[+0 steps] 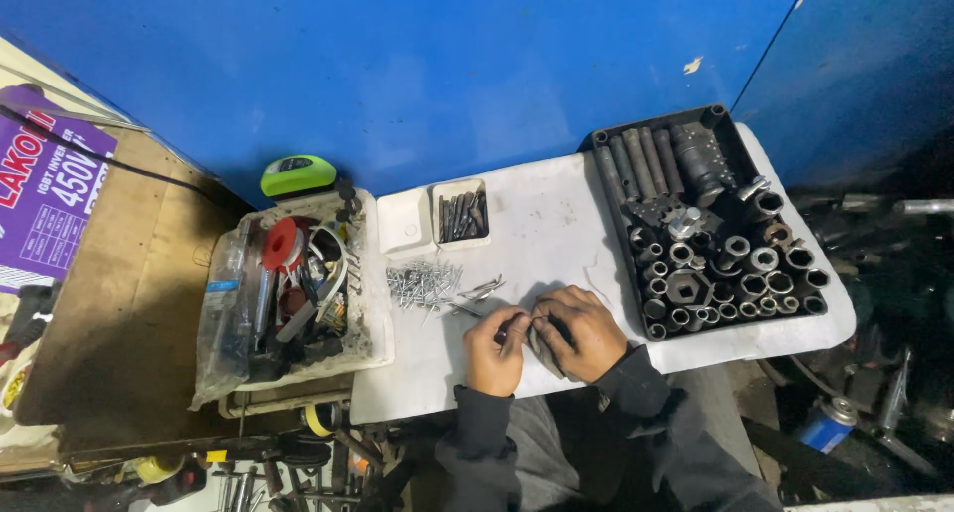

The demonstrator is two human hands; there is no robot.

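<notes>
Both hands meet at the front edge of a white table top (556,224). My left hand (495,351) pinches a small dark metal piece between its fingertips. My right hand (581,330) is curled against it, fingers closed on the same small piece and on a dark rag under the palm. A loose heap of shiny screws and nails (425,281) lies just left of and beyond the hands. A few longer metal bits (484,289) lie between the heap and my left hand.
A black tray of sockets and extension bars (704,224) fills the table's right side. A small white box of dark bits (460,214) stands at the back. A dirty white tub of tools (298,288) and a cardboard box (129,293) sit left. A blue wall rises behind.
</notes>
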